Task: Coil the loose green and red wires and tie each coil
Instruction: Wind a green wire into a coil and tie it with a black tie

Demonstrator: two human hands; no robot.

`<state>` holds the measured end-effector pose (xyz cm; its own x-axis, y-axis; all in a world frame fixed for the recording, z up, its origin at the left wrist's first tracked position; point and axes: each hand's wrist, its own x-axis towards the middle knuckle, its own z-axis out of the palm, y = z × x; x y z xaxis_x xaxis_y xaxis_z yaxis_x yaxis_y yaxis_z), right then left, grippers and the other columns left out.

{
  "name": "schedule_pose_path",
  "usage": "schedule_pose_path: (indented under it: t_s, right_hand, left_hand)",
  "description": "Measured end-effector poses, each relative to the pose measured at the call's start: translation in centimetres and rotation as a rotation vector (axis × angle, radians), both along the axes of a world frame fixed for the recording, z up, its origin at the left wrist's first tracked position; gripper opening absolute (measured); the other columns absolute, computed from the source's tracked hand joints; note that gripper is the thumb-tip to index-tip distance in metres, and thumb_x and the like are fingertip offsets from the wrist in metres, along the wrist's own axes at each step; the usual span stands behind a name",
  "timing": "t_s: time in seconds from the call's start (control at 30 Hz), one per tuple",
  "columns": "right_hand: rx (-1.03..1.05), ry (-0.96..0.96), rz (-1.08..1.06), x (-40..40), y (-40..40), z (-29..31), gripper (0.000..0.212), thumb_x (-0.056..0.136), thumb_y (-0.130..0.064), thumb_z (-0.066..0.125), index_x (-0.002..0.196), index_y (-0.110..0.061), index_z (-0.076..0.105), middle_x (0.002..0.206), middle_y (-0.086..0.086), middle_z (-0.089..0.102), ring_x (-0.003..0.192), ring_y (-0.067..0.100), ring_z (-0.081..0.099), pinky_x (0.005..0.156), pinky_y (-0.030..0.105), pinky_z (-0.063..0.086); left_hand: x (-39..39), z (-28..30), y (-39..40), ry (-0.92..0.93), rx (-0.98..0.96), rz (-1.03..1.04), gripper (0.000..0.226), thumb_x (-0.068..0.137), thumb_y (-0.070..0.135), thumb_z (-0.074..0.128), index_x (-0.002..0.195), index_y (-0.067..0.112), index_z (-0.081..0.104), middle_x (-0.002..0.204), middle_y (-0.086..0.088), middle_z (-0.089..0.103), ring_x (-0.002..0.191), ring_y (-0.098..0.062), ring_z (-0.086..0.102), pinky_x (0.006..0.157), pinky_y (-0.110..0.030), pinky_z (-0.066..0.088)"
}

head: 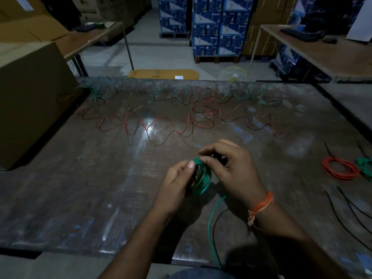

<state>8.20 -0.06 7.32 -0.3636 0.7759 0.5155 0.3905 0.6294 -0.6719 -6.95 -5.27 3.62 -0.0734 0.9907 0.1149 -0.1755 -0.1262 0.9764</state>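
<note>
A green wire coil point(203, 178) stands upright between my hands above the dark table point(100, 188). My left hand point(177, 184) pinches the coil's top left with thumb and fingers. My right hand point(231, 170) pinches the coil's top from the right. A loose green tail point(211, 224) runs from the coil down over the table's near edge. A loose red wire point(161, 123) zigzags across the middle of the table. A loose green wire point(181, 93) snakes along the far edge. A finished red coil point(340, 168) and a green coil point(365, 167) lie at the right.
A large cardboard box point(34, 101) stands at the table's left. Several thin black ties point(350, 212) lie at the right near edge. Beyond the table are other tables, stacked blue cartons point(217, 27) and a flat cardboard sheet point(163, 74) on the floor.
</note>
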Motion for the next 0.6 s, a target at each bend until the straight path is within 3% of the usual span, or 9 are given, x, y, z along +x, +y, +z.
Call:
schedule_pose_path:
  t_s: [0.13, 0.27, 0.37, 0.47, 0.53, 0.6]
  right_hand:
    - [-0.052, 0.065, -0.051, 0.3, 0.5, -1.1, 0.009, 0.089, -0.008, 0.074, 0.093, -0.016, 0.076, 0.087, -0.010, 0.066, 0.086, 0.007, 0.063, 0.073, 0.018, 0.047]
    - [-0.075, 0.093, -0.069, 0.4, 0.7, -2.5, 0.013, 0.095, -0.010, 0.065, 0.099, -0.017, 0.075, 0.093, -0.009, 0.067, 0.092, 0.006, 0.064, 0.080, 0.022, 0.049]
    - [-0.185, 0.135, -0.070, -0.2, 0.3, -3.5, 0.023, 0.101, -0.018, 0.051, 0.103, -0.018, 0.073, 0.097, -0.008, 0.066, 0.098, 0.007, 0.063, 0.085, 0.025, 0.049]
    - [-0.282, 0.201, -0.061, -1.0, -0.5, -4.4, 0.031, 0.105, -0.031, 0.040, 0.101, -0.018, 0.068, 0.097, -0.003, 0.067, 0.095, 0.013, 0.064, 0.086, 0.041, 0.051]
    - [-0.322, 0.207, -0.058, -1.3, -0.9, -4.9, 0.042, 0.106, -0.045, 0.033, 0.098, -0.017, 0.064, 0.092, -0.001, 0.066, 0.092, 0.017, 0.064, 0.084, 0.048, 0.050]
    - [-0.321, 0.164, -0.101, -1.5, -1.2, -5.2, 0.047, 0.106, -0.051, 0.029, 0.093, -0.019, 0.061, 0.083, -0.002, 0.063, 0.085, 0.016, 0.062, 0.079, 0.048, 0.050]
  left_hand:
    - [-0.3, -0.5, 0.3, -0.022, -0.052, -0.033, 0.030, 0.096, 0.037, 0.046, 0.078, 0.013, 0.051, 0.051, 0.005, 0.034, 0.044, -0.007, 0.025, 0.042, -0.018, 0.020]
    - [-0.3, -0.6, 0.6, -0.246, -0.118, -0.078, 0.027, 0.094, 0.036, 0.048, 0.079, 0.014, 0.049, 0.050, 0.007, 0.026, 0.041, -0.005, 0.017, 0.043, -0.014, 0.012]
    - [-0.1, -0.5, 0.8, -0.396, -0.134, -0.084, 0.026, 0.093, 0.035, 0.048, 0.078, 0.013, 0.049, 0.049, 0.009, 0.022, 0.039, -0.003, 0.014, 0.043, -0.012, 0.011]
    - [0.2, -0.5, 0.9, -0.490, -0.133, -0.080, 0.026, 0.093, 0.034, 0.048, 0.077, 0.014, 0.050, 0.048, 0.010, 0.020, 0.036, -0.003, 0.014, 0.043, -0.016, 0.007]
    - [0.3, -0.4, 0.9, -0.532, -0.141, -0.080, 0.026, 0.093, 0.034, 0.048, 0.077, 0.013, 0.049, 0.048, 0.010, 0.020, 0.036, -0.002, 0.015, 0.042, -0.017, 0.006]
    - [0.3, -0.4, 0.9, -0.543, -0.153, -0.086, 0.027, 0.095, 0.033, 0.049, 0.077, 0.013, 0.048, 0.047, 0.010, 0.020, 0.035, -0.002, 0.015, 0.041, -0.017, 0.007]
